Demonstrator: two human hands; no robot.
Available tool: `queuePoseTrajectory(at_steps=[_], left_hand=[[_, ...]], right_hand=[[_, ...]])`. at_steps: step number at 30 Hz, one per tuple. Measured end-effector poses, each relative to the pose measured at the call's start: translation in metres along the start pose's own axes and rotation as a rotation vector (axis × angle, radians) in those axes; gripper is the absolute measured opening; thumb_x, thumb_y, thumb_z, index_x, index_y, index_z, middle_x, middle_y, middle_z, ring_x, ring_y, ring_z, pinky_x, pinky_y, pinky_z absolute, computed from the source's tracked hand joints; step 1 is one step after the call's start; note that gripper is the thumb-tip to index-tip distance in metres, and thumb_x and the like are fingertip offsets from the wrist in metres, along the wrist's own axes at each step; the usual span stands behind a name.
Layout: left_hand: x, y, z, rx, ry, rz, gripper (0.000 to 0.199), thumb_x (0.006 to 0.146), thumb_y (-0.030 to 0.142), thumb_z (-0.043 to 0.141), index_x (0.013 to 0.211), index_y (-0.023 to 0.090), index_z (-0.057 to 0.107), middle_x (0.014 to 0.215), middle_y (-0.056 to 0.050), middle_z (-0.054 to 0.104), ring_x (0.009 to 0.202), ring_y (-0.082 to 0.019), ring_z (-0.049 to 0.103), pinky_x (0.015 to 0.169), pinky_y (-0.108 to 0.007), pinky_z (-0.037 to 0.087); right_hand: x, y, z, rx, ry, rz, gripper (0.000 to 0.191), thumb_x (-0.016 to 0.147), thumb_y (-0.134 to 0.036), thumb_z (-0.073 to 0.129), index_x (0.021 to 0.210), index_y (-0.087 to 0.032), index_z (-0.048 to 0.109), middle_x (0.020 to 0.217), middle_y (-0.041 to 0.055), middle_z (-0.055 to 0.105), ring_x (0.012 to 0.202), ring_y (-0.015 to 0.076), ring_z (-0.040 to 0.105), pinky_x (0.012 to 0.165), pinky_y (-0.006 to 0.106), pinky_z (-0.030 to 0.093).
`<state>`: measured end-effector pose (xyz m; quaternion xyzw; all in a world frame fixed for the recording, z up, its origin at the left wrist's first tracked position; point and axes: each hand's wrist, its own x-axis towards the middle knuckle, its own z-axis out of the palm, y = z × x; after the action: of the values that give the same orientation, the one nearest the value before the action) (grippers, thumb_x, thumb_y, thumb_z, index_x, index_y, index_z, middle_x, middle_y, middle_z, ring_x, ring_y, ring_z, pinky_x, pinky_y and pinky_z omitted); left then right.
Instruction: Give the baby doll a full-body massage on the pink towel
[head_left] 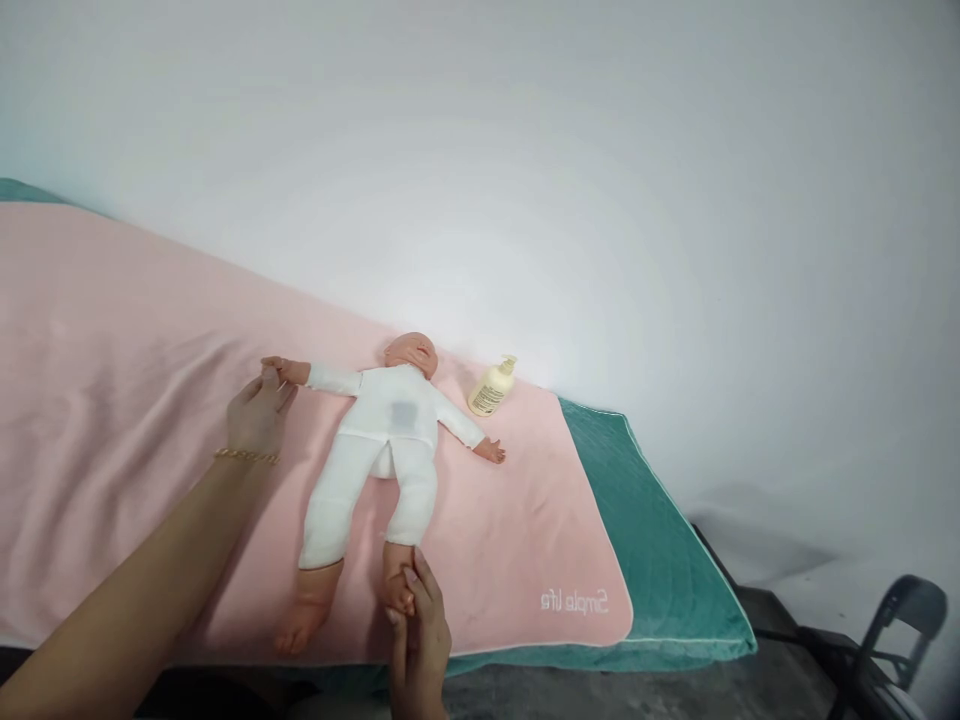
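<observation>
Our left grip (257,412) is closed on a hand of the white-bodied baby doll with tan plastic limbs (386,425), lying face-up on the smooth pink blanket (525,530); our right grip (421,625) clasps its foot.

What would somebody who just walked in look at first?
Probably the big baby doll in white cloth, lying on its back on the pink blanket. Next, the two bare hands: the left hand at the doll's hand on the picture's left, the right hand at a foot near the bottom edge. The pale yellow pump bottle stands out too, beside the doll's head.
</observation>
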<state>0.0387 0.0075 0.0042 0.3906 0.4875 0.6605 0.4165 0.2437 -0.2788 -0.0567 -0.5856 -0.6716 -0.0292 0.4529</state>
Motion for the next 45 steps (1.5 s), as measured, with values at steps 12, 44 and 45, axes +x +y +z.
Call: queuePoseTrajectory(at_steps=[12, 44, 45], left_hand=[[-0.047, 0.018, 0.015, 0.212, -0.437, 0.286, 0.051, 0.078, 0.054, 0.07, 0.116, 0.021, 0.069, 0.124, -0.005, 0.066, 0.119, -0.028, 0.058, 0.107, -0.043, 0.044], [-0.008, 0.006, 0.003, -0.444, 0.011, -0.168, 0.029, 0.092, 0.028, 0.061, 0.115, 0.011, 0.063, 0.127, -0.01, 0.061, 0.12, -0.02, 0.057, 0.11, -0.038, 0.042], [-0.004, 0.003, 0.002, -0.452, 0.034, -0.196, 0.026, 0.095, 0.028, 0.056, 0.114, 0.011, 0.06, 0.127, -0.01, 0.061, 0.12, -0.019, 0.057, 0.11, -0.038, 0.042]], right_hand=[[0.095, 0.001, 0.001, 0.012, 0.103, -0.05, 0.038, 0.096, -0.017, 0.043, 0.133, -0.021, 0.05, 0.135, 0.0133, 0.057, 0.125, 0.0208, 0.056, 0.097, 0.038, 0.055], [0.043, -0.022, -0.02, 0.032, 0.004, 0.071, 0.037, 0.097, -0.023, 0.045, 0.134, -0.024, 0.052, 0.136, 0.0117, 0.056, 0.124, 0.0228, 0.057, 0.096, 0.039, 0.056], [0.036, -0.022, -0.018, 0.029, -0.002, 0.06, 0.038, 0.097, -0.024, 0.045, 0.134, -0.025, 0.052, 0.137, 0.0115, 0.056, 0.124, 0.0229, 0.057, 0.095, 0.039, 0.056]])
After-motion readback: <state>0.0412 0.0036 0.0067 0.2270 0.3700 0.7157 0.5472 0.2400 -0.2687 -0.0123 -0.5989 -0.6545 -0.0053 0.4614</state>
